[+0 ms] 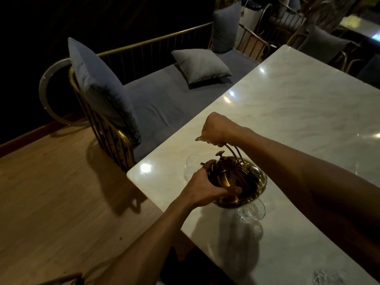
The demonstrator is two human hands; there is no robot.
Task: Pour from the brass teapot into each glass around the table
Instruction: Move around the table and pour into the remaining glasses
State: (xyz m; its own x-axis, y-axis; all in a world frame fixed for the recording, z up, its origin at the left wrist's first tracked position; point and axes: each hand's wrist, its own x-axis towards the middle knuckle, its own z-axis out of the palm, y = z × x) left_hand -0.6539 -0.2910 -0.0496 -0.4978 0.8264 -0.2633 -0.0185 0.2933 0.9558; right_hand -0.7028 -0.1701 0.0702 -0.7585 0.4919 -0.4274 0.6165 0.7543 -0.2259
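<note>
The brass teapot (236, 182) hangs tilted over the near left corner of the white marble table (298, 112). My right hand (218, 128) grips its arched handle from above. My left hand (203, 186) cups the pot's left side and underside. A clear glass (190, 167) stands just left of the pot, partly hidden behind my left hand. A second cut glass (249, 212) sits right under the pot's base. The rim of a third glass (322, 276) shows at the bottom right edge. The spout is hidden, and no liquid stream can be made out.
A gold-framed bench (160, 99) with grey cushions runs along the table's left side. More gold-framed seats stand at the back right (320, 42). Wooden floor (51, 192) lies to the left of the table.
</note>
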